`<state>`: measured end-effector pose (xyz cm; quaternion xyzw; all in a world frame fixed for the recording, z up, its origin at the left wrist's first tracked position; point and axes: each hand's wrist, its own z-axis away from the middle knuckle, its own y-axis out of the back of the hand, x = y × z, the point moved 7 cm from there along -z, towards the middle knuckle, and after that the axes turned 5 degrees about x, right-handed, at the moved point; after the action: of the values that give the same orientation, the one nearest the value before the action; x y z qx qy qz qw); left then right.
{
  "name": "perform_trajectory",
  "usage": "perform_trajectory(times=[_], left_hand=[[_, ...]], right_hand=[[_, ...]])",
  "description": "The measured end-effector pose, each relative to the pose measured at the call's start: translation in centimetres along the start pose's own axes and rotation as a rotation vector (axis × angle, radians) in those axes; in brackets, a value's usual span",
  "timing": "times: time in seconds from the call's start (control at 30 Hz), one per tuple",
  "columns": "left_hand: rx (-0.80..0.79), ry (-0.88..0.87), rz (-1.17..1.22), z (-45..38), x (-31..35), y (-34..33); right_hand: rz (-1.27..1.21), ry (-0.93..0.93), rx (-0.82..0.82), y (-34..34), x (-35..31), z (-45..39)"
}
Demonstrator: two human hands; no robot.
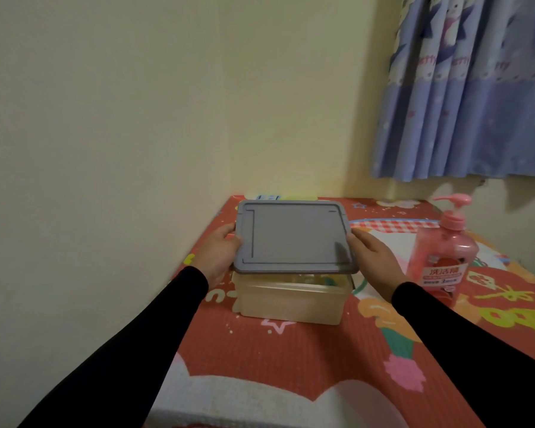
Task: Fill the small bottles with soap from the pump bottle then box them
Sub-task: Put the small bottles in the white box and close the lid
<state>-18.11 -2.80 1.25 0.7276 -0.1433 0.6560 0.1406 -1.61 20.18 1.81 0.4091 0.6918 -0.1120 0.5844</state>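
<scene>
A grey rectangular lid hovers tilted just above a translucent plastic box on the table. My left hand grips the lid's left edge and my right hand grips its right edge. Through the gap under the lid I make out small items inside the box, too blurred to name. A pink pump bottle of soap stands upright to the right of the box, apart from my right hand.
The table carries a red patterned mat. A cream wall runs along the left and back. A blue printed curtain hangs at the upper right, above the bottle.
</scene>
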Motion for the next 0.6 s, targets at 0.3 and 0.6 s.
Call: perform_trajectory(times=[0.3, 0.6], left_hand=[[0.116, -0.154, -0.302, -1.0, -0.1, -0.5], [0.085, -0.022, -0.386, -1.4, -2.8, -0.3]], right_hand=[[0.137, 0.035, 0.011, -2.0, 2.9, -0.1], [0.226, 0.006, 0.017, -2.7, 2.9, 1.1]])
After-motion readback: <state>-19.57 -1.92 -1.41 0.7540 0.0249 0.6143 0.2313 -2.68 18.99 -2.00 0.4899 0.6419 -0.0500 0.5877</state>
